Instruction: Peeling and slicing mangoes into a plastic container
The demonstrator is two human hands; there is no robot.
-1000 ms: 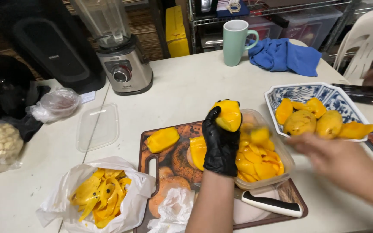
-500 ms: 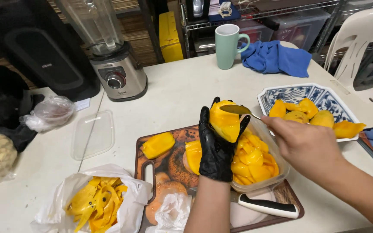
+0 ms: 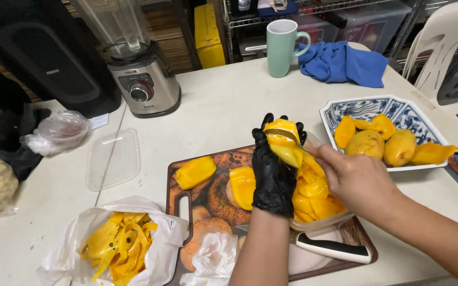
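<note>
My left hand, in a black glove, holds a peeled yellow mango piece upright above a clear plastic container filled with mango slices. My bare right hand grips a small metal blade whose edge lies across the top of the held mango. The container sits on a patterned cutting board. Two more mango pieces lie on the board, left of my gloved hand.
A white-handled knife lies at the board's front. A blue-and-white plate of mangoes stands right. A bag of peels sits front left, a clear lid behind it. Blender, mug and blue cloth stand at the back.
My right hand came in from the right and brought the blade onto the mango held in my left hand. The left hand lowered the mango slightly toward the container.
</note>
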